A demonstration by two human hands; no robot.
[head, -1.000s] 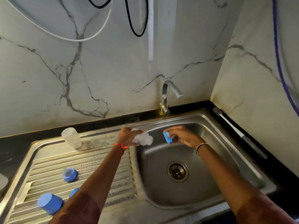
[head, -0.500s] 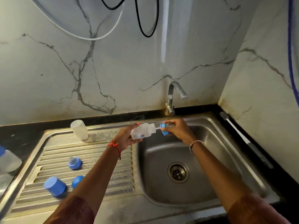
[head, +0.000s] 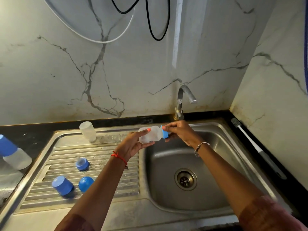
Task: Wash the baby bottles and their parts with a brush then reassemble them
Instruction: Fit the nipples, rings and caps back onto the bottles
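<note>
Three blue parts sit on the ribbed drainboard closest to the person. A tall cap is toward its near-left corner, with a domed cap just beside it on the right. A little farther back, a collar with a clear teat points upward.

To the right, the sink basin has its drain at the middle.

Over the line where drainboard meets basin, both hands hold one clear bottle sideways in the air. The left hand wraps fingers and thumb round the bottle's body. The right hand pinches the blue ring at the bottle's mouth with curled fingers. Whether the ring is seated fully cannot be told.

On the dark counter past the drainboard's left edge is a capped bottle, appearing tilted. Another clear bottle stands on end at the drainboard's far edge.

A long brush lies on the counter along the basin's right edge, bristles toward the wall. The tap rises at the basin's far edge, against the marble wall.
</note>
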